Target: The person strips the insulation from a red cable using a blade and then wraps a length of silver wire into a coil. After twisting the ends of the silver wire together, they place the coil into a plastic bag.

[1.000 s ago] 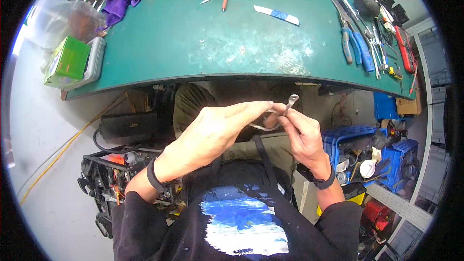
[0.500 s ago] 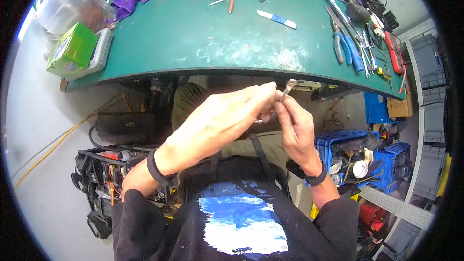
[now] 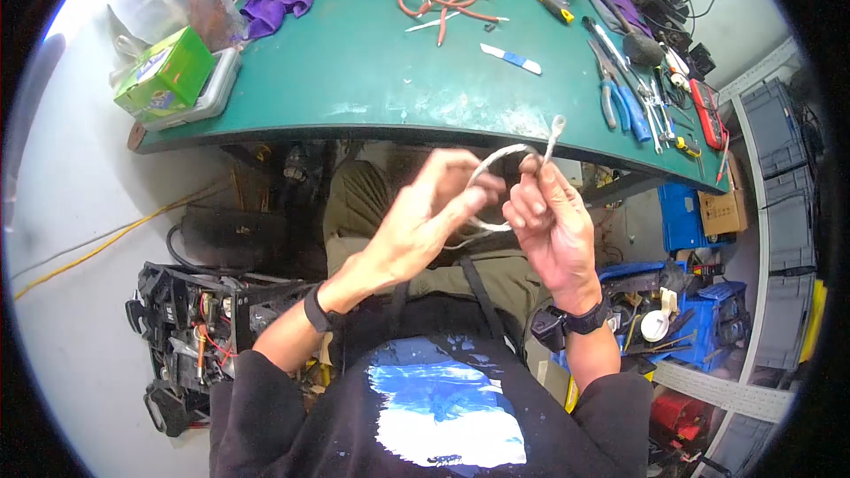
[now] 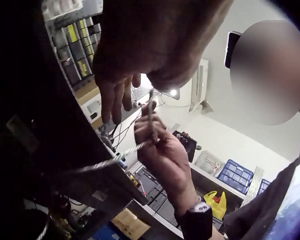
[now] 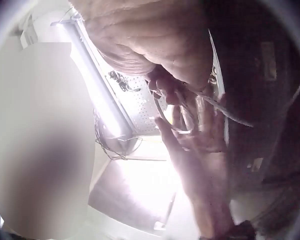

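Note:
In the head view, a pale braided cable (image 3: pixel 492 159) bends in a loop between the hands, a flat silvery lug with a hole (image 3: pixel 559 126) standing up at its end. The right hand (image 3: pixel 562 235) pinches it just below the lug, thumb against fingers. Around the loop's left side is the left hand (image 3: pixel 421 226), blurred, its fingers extended and apart; whether they touch the cable cannot be told. The left wrist view has the left hand (image 4: pixel 150 55) with fingers hanging straight beside the cable (image 4: pixel 151 117), and the right hand (image 4: pixel 165 157) closed on it.
On the green table (image 3: pixel 328 80) lie red-brown cables (image 3: pixel 434 4), a blue-and-white strip (image 3: pixel 511 58), pliers (image 3: pixel 617 93), a yellow-black screwdriver (image 3: pixel 551 3) and a red meter (image 3: pixel 707 113). A green box (image 3: pixel 166 75) stands left. Blue crates (image 3: pixel 699 314) are below right.
The left hand has drawn back to the left from the lug end and its fingers have spread. The right hand has raised the lug slightly, and more of the cable loop shows.

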{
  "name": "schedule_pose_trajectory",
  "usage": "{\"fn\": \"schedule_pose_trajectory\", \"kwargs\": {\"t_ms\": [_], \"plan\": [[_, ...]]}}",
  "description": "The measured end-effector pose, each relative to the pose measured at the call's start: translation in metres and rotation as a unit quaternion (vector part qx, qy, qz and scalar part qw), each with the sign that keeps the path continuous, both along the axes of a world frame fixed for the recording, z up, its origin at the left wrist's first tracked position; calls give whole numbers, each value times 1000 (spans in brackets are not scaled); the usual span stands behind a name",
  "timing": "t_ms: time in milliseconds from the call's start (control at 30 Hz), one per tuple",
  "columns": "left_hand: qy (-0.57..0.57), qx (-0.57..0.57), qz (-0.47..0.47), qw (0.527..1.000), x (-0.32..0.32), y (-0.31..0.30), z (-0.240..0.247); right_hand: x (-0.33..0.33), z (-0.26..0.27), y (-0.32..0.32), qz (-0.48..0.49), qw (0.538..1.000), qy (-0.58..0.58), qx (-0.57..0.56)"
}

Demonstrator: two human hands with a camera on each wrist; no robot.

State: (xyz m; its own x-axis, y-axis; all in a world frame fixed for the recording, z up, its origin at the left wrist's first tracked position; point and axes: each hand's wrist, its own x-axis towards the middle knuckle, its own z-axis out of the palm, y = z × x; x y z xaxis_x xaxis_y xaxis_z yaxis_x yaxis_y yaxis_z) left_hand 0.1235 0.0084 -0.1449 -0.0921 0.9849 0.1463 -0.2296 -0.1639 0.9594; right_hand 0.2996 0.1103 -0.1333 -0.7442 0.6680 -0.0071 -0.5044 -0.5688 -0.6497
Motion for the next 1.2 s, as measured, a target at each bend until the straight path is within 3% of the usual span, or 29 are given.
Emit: {"fn": "schedule_pose_trajectory", "kwargs": {"t_ms": [67,133,267,333,467,533,600,667,733,800,867,1000,1067,1133,1200], "plan": [[67,-78,-70,992,6,-10,4,-1,10,2,-10,1000,20,2],[233,8,-102,967,8,-14,-5,-1,18,0,-14,1000,23,9],[200,-52,-55,977,8,-27,2,5,32,-2,-53,994,-15,93],[278,2,-16,961,4,-33,9,8,34,-3,-88,981,-47,167],[271,39,-7,962,-4,-45,19,10,35,-5,-94,993,15,67],[267,39,-10,963,-5,-49,23,10,36,-5,-66,995,43,-68],[299,56,1,953,-7,-52,18,12,28,-3,-58,995,68,-42],[291,-4,-17,957,-10,-57,22,14,26,-4,-119,990,42,66],[433,151,95,883,-11,-55,11,15,27,-11,-164,974,-38,155],[512,136,214,821,-6,-55,9,16,25,-15,-164,963,-96,192],[521,58,222,822,-4,-56,16,19,21,-14,-139,961,-106,216],[462,67,170,868,2,-43,14,27,18,-17,-119,940,-168,273],[266,-12,140,954,12,-42,18,30,13,-17,-107,933,-185,288],[245,-42,117,961,19,-42,17,30,8,-20,-104,927,-198,303],[128,-41,101,986,24,-40,7,30,3,-19,-96,925,-211,300]]}}
